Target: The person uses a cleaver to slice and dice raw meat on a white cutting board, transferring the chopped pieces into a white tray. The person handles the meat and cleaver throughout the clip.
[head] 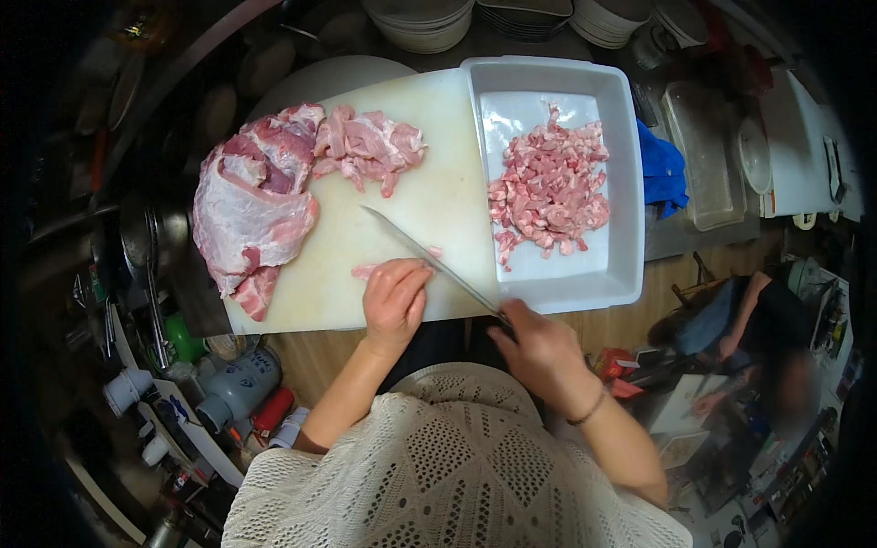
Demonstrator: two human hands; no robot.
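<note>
My right hand (545, 353) grips the handle of a long kitchen knife (431, 257), its blade slanting up and left across the white cutting board (438, 137). Curled fingers of my left hand (395, 301) hold a thin strip of raw meat (364, 271) on the board, close beside the blade. A small cut piece (434, 252) lies at the knife's far side. A large slab of raw meat (253, 212) covers the board's left end, and a heap of meat slices (370, 144) sits against it. Diced meat (548, 185) lies in the white plastic tub (625, 185) at right.
Stacked bowls (421, 24) stand behind the board. Right of the tub are a blue cloth (661, 171) and a clear tray (706, 157). A gas cylinder (240, 387) is on the floor at lower left. Another person (767, 322) is at lower right.
</note>
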